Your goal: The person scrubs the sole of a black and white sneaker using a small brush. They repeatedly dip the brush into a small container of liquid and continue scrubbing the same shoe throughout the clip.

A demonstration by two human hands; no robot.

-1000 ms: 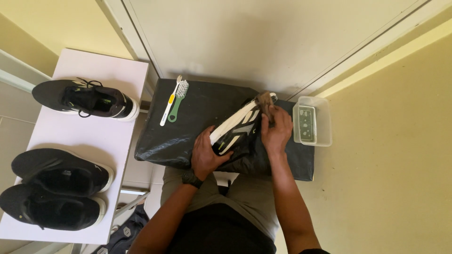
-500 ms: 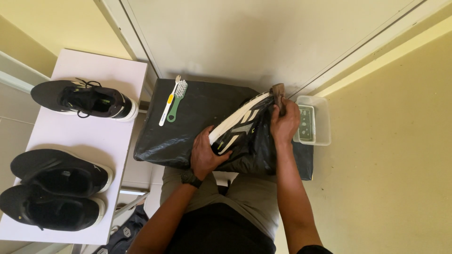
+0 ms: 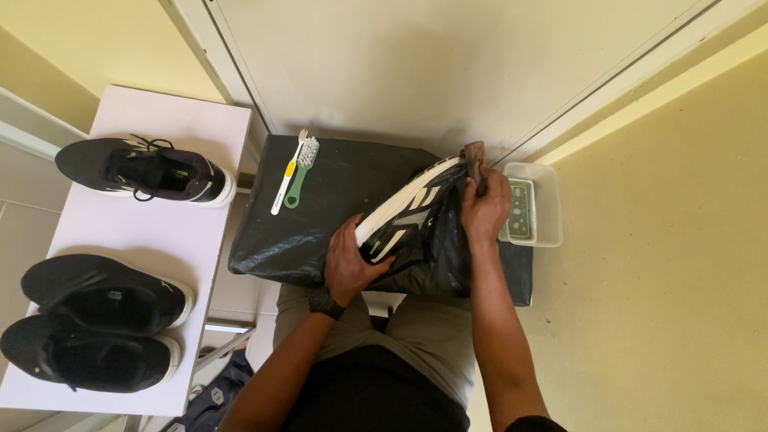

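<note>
On the black plastic-wrapped block (image 3: pixel 336 192) over the lap, the black white-soled sneaker (image 3: pixel 416 228) lies on its side. Left hand (image 3: pixel 348 264) clasps its heel end; right hand (image 3: pixel 484 210) is closed around a brown brush (image 3: pixel 474 160) at the toe — bristles hidden, handle mostly covered. Clear plastic tub (image 3: pixel 548 212) touches the block's right edge, contents unclear. Bare block surface lies left, up to the yellow toothbrush (image 3: pixel 286 176) and green brush (image 3: pixel 300 172). White side table (image 3: pixel 160 232) carries three black sneakers (image 3: pixel 104 304) — pale floor around.

Single head-worn view, looking steeply down from close above hands (image 3: pixel 416 240) and lap; floor and wall beyond.
</note>
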